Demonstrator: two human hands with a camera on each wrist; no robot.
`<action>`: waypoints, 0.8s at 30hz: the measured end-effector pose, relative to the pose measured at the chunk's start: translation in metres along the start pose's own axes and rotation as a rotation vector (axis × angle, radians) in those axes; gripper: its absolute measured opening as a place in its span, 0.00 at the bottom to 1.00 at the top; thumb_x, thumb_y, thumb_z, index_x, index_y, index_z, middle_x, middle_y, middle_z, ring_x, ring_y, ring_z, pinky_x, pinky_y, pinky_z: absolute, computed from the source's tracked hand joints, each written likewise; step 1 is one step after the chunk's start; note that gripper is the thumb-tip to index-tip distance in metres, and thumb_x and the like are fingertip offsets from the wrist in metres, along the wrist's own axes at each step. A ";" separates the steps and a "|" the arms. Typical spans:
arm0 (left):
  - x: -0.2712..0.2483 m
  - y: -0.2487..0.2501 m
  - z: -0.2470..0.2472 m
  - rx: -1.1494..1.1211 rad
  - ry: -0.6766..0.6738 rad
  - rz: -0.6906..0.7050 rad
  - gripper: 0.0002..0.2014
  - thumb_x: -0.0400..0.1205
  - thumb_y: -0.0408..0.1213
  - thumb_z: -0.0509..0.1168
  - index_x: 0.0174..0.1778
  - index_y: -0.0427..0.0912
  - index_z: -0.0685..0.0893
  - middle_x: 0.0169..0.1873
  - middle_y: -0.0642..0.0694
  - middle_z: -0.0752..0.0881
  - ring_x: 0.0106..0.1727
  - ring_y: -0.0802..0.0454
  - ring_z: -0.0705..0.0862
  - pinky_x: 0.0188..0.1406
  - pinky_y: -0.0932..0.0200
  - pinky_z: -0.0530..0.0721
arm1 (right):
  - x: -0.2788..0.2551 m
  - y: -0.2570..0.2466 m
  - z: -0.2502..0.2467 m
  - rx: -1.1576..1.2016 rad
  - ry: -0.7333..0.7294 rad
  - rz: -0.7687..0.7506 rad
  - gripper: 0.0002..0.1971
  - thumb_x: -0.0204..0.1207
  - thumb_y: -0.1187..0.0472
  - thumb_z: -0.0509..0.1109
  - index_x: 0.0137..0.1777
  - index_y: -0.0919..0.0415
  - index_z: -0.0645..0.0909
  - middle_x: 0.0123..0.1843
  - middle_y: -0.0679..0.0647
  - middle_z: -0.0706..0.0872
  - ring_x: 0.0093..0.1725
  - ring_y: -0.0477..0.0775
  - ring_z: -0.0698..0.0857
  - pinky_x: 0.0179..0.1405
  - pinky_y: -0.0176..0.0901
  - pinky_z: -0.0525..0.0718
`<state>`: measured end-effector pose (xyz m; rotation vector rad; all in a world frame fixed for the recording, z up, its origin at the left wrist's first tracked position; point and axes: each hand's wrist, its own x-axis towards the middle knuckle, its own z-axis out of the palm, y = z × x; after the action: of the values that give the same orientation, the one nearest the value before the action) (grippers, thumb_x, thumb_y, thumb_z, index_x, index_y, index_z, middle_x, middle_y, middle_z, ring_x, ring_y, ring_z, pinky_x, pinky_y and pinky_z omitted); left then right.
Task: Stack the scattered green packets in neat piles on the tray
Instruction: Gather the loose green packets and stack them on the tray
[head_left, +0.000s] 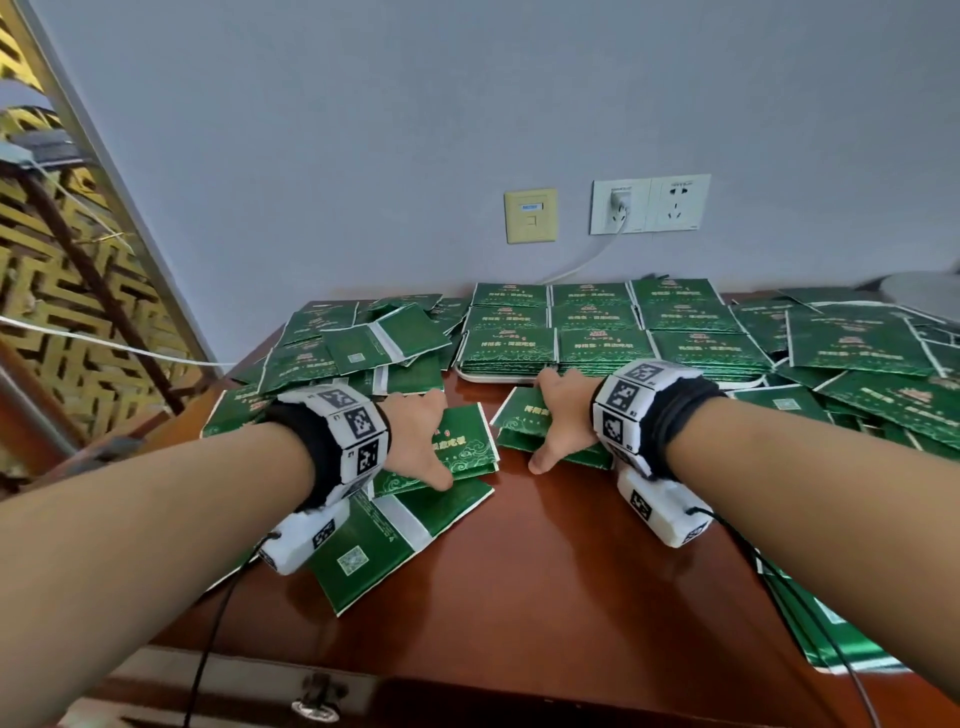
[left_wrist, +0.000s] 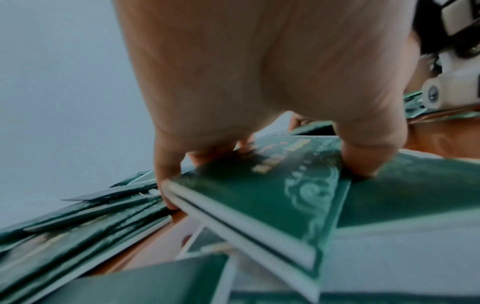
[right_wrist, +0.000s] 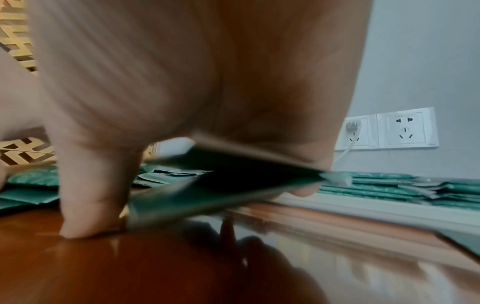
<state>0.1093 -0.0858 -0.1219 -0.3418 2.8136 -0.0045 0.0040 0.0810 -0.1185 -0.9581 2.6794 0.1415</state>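
The surface (head_left: 545, 587) is glossy red-brown wood, and it reflects the hands in the right wrist view. Flat, rectangular green packets with foil sheen, gold print and pale sealed edges lie across most of it. A loose heap of packets (head_left: 358, 338) sprawls at the back left, tilted every way, and another heap (head_left: 872, 364) covers the right side. Between them, against the grey wall, the white tray (head_left: 498, 375) carries neat piles (head_left: 608, 325) in a grid of three columns, their printed faces up and their long edges running left to right.

The left hand (head_left: 415, 436) lies over a small bundle of packets (head_left: 465, 441) near the middle of the surface. Its grip is partly closed: in the left wrist view the thumb (left_wrist: 363, 162) presses on the near edge and the fingers (left_wrist: 166, 174) curl round the far edge, so the bundle is pinched between them. That bundle rests on a larger packet turned back side up (head_left: 384, 540), which shows a white band and a square code and lies slanted.

The right hand (head_left: 566, 421) holds a second bundle (head_left: 524, 415) just in front of the tray. Its grip is similarly half closed, with the thumb tip (right_wrist: 85, 222) down on the wood at the bundle's near edge and the fingers hooked over the far edge. The right wrist view shows this bundle tilted, far edge raised, near edge touching the surface. Its long axis runs roughly left to right

Two white wall sockets (head_left: 649, 203), one with a plug and cable, and a beige plate (head_left: 531, 215) sit on the wall above the tray
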 end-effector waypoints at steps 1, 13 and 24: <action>-0.001 0.000 0.000 -0.010 0.000 -0.003 0.38 0.66 0.57 0.76 0.63 0.42 0.67 0.48 0.49 0.79 0.48 0.50 0.80 0.47 0.52 0.84 | -0.002 0.001 -0.001 0.007 0.010 -0.008 0.51 0.56 0.37 0.81 0.73 0.58 0.60 0.63 0.59 0.74 0.59 0.62 0.80 0.58 0.59 0.83; 0.024 0.012 -0.051 -0.011 0.143 0.101 0.51 0.67 0.56 0.78 0.78 0.42 0.55 0.59 0.41 0.72 0.58 0.45 0.76 0.58 0.50 0.80 | -0.003 0.036 -0.038 0.103 0.174 -0.079 0.48 0.62 0.49 0.79 0.79 0.54 0.58 0.65 0.57 0.75 0.59 0.61 0.80 0.57 0.56 0.84; 0.137 0.026 -0.119 0.054 0.234 0.120 0.49 0.68 0.54 0.78 0.79 0.44 0.58 0.63 0.36 0.74 0.59 0.40 0.77 0.59 0.48 0.79 | 0.057 0.098 -0.101 0.000 0.166 -0.013 0.47 0.69 0.55 0.80 0.83 0.58 0.56 0.76 0.58 0.72 0.72 0.59 0.75 0.66 0.48 0.75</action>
<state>-0.0588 -0.0966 -0.0507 -0.1694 3.0543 -0.1004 -0.1242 0.1030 -0.0399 -1.0293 2.8220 0.0613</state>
